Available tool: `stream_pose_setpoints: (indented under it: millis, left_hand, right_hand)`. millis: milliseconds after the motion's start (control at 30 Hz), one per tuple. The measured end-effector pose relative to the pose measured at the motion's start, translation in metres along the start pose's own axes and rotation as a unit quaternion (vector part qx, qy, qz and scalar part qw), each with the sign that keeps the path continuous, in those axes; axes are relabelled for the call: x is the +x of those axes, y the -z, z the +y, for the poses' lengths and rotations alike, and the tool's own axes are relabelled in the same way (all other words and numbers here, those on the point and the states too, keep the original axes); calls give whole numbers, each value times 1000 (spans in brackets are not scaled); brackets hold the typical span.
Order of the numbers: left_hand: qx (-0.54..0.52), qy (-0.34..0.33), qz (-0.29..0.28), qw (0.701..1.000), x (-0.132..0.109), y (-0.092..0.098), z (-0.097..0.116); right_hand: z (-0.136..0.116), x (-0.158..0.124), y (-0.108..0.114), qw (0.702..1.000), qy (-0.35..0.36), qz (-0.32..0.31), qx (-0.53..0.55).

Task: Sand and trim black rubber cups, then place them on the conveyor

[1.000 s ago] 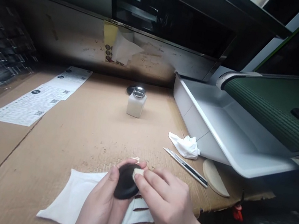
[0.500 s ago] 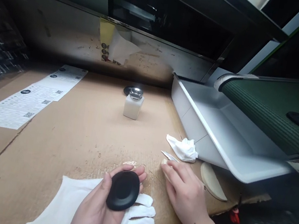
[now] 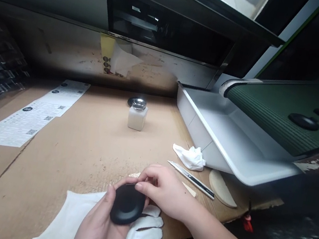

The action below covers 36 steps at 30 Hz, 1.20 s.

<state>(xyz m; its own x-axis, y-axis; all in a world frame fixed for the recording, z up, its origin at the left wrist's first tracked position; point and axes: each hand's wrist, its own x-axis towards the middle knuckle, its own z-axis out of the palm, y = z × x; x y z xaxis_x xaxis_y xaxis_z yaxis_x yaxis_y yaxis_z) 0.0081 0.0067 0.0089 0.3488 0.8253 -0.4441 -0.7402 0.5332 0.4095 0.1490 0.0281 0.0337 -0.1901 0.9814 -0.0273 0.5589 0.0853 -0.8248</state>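
Note:
My left hand (image 3: 100, 228) is closed round a black rounded puck-like part (image 3: 126, 209), holding it up above a white glove (image 3: 74, 219) that lies on the cardboard-covered bench (image 3: 87, 144). My right hand (image 3: 162, 190) has its fingers curled and pinched against the part's top edge. A small pale wedge (image 3: 189, 189) lies on the cardboard just right of that hand, with a utility knife (image 3: 190, 178) beyond it.
A white bottle with a metal cap (image 3: 137, 113) stands mid-bench. A crumpled white cloth (image 3: 189, 158) lies beside a white tray (image 3: 234, 149). A green conveyor belt (image 3: 287, 113) at right carries black parts (image 3: 303, 121). Printed label sheets (image 3: 33, 114) lie at left.
My right hand left the black part, reached right to the cardboard beside the knife, set the pale wedge down, then came back to the part's top edge.

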Motion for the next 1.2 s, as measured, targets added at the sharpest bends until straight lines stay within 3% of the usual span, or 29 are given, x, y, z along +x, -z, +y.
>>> stream_pose_setpoints:
  millis: [200, 300, 400, 500, 633, 733, 867, 1000, 1100, 1200]
  left_hand:
    - [-1, 16, 3, 1000, 1, 3, 0]
    - [15, 23, 19, 999, 3, 2, 0]
    - [29, 18, 41, 999, 5, 0, 0]
    - [24, 17, 44, 999, 4, -1, 1]
    - [10, 10, 42, 999, -1, -3, 1]
    - [-9, 19, 29, 999, -2, -3, 1]
    - [-24, 16, 14, 999, -1, -2, 1]
    - [-44, 34, -13, 998, -2, 0, 1]
    - [-48, 25, -11, 998, -2, 0, 0]
    - [-51, 25, -15, 998, -1, 1, -1]
  right_hand:
    - [1, -3, -7, 1000, 8, 17, 5]
    - [-4, -5, -17, 991, 29, 84, -102]
    - [-6, -1, -20, 963, 64, 127, -228]
    - [-1, 2, -6, 948, 52, 161, -269]
    - [12, 0, 29, 917, 27, 227, -327]
    - [25, 3, 46, 897, 17, 230, -377]
    - [50, 20, 50, 867, -13, 221, -446]
    - [69, 37, 56, 861, -33, 210, -462]
    - [61, 35, 62, 869, -21, 211, -448]
    - [32, 20, 52, 891, 36, 189, -412]
